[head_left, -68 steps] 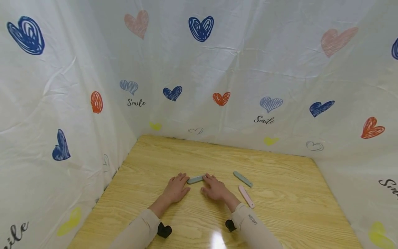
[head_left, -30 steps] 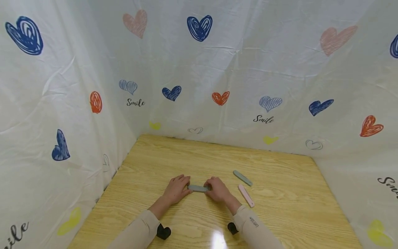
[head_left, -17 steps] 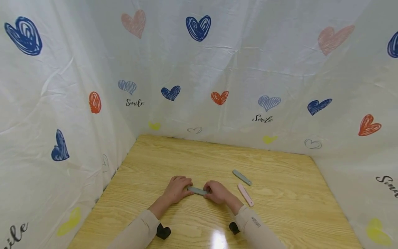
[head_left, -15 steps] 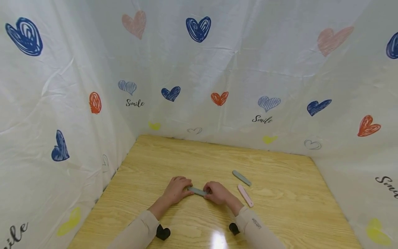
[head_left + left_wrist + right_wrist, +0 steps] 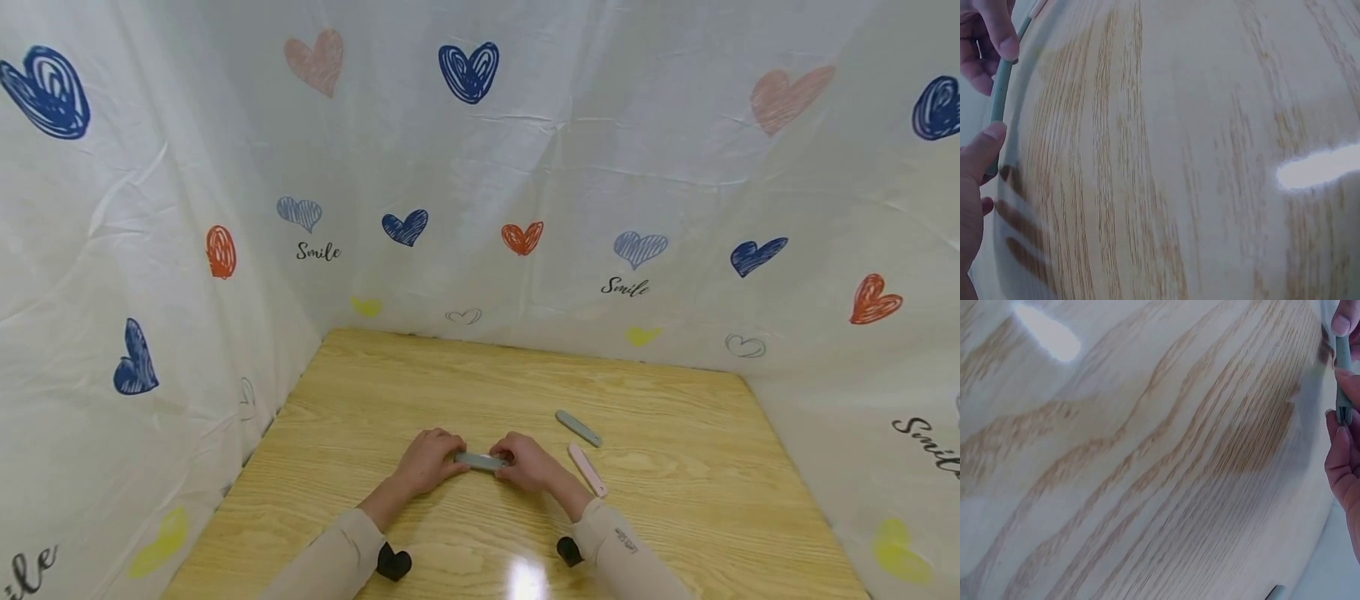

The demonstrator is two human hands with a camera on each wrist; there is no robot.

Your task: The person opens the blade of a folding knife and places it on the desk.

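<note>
Between the two hands lies a slim grey-green bar (image 5: 477, 461), with the look of a small utility knife, low over the wooden table. My left hand (image 5: 430, 461) pinches its left end, thumb on the near side. At the other end, my right hand (image 5: 527, 462) holds it with curled fingers that hide part of that tip. In the left wrist view the knife (image 5: 1001, 90) runs from one thumb to the other. The right wrist view shows a dark slot in the knife's end (image 5: 1344, 415), by the right fingers.
A second grey-green knife (image 5: 578, 428) lies on the table (image 5: 675, 492) beyond the right hand. Nearer sits a pink one (image 5: 587, 470) with a hole at its end, close to the right forearm. White sheeting printed with hearts (image 5: 472, 167) encloses the table's back and sides.
Earlier the fingers of both hands lay fairly straight at the knife's ends. They have since curled round it, and it has come nearer the person and turned slightly. The view has shifted a little.
</note>
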